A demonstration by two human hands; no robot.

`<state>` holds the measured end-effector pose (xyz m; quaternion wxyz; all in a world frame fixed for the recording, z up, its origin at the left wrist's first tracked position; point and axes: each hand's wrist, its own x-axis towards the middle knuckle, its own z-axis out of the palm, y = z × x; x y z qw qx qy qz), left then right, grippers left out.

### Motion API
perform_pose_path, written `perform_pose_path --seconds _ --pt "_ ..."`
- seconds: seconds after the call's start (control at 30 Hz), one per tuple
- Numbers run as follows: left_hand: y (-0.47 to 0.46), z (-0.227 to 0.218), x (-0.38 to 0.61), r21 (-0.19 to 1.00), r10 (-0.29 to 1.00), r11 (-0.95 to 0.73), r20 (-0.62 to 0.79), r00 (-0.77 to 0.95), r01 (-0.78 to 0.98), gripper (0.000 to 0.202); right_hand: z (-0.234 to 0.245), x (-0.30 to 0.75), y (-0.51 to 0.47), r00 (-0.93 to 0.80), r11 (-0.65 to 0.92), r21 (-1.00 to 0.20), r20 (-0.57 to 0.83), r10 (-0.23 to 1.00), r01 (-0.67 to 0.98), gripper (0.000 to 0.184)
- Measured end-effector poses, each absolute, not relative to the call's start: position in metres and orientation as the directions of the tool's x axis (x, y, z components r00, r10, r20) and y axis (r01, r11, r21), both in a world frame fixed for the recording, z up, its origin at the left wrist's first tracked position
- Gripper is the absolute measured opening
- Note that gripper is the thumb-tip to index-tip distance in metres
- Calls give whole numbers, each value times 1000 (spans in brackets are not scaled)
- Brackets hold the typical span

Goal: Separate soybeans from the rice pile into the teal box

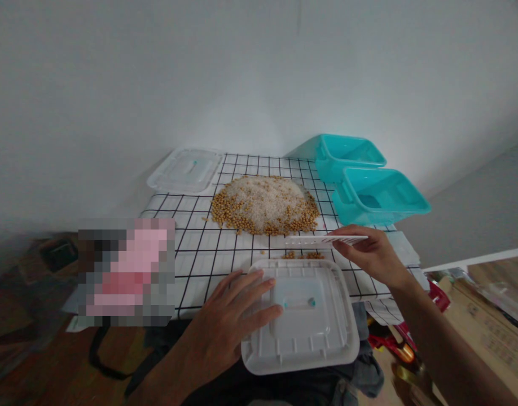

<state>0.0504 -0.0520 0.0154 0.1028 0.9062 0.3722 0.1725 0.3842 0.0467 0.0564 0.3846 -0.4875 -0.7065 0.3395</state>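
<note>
My left hand [237, 316] grips the left side of a translucent plastic lid [301, 338], several fingers lying over its top. The lid reaches past the table's front edge above my lap. In my right hand [367, 254], pinched between thumb and fingers, is a thin white slotted strip [310, 240], seen nearly edge-on just above the tablecloth. A few loose yellow beans [314, 255] lie between strip and lid. Behind the strip spreads a pile of white rice grains [267, 200] mixed with yellow beans [229, 211].
Two turquoise plastic boxes [381, 217] stand at the table's right side. A second translucent lid [183, 172] lies at the back left. The checked tablecloth [191, 237] reaches the wall. Mixed items, including cardboard [483, 327], lie on the floor at right; a pixelated patch covers the left.
</note>
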Motion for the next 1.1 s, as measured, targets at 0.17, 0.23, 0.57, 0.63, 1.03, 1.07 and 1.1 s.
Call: perform_pose_path --seconds 0.17,0.23,0.57,0.63,1.03,1.07,1.1 --pt "-49 17 47 280 677 -732 198 709 621 48 63 364 57 -252 325 -879 246 936 349 16" --pt "-48 17 46 274 673 -736 190 715 619 49 66 353 62 -308 361 -881 268 913 304 16" --pt "-48 15 44 284 676 -733 202 708 619 49 80 351 69 -476 367 -880 194 858 302 19" --pt "-49 15 44 290 677 -731 200 708 617 49 79 356 69 -479 364 -882 191 857 299 18" --pt "-47 17 43 277 674 -734 186 714 620 48 72 349 69 -450 371 -889 225 864 267 17" --pt "-47 17 42 277 676 -733 185 714 622 48 72 350 68 -414 371 -884 236 879 285 16" --pt "-47 17 42 278 677 -732 187 712 622 48 73 352 68 -372 369 -877 245 895 309 15"
